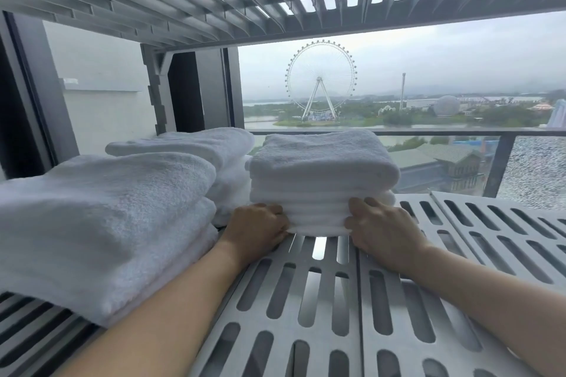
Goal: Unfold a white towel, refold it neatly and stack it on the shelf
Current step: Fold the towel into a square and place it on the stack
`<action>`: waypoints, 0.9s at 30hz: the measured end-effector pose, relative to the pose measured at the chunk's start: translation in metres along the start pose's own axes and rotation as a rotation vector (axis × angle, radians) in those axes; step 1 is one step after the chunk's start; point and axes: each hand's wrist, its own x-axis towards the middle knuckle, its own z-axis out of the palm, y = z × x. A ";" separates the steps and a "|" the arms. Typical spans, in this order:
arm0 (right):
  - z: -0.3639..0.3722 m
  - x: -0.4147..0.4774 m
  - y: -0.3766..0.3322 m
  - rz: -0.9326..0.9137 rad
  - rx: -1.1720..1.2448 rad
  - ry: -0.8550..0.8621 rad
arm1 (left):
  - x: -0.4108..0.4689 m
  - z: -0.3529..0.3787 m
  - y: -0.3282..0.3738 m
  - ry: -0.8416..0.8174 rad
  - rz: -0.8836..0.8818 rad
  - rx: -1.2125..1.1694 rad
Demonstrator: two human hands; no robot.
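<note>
A folded white towel stack (321, 180) sits on the slotted grey shelf (382, 300), about midway along it and toward the back edge by the window (398, 76). The left hand (254, 228) presses the stack's near left corner, its grip curled against the lower layers; the right hand (381, 229) does likewise at the near right corner. More folded towels (101, 217) lie along the shelf's left side, just beside the stack.

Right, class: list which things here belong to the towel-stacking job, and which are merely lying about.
Job:
- folded white towel stack
- left hand
- right hand
- grey slotted shelf

Lying about:
- large white towel pile
- rear white towel pile
</note>
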 end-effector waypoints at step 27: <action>0.007 -0.001 0.003 0.029 0.010 0.122 | 0.003 -0.005 0.006 0.134 -0.013 0.159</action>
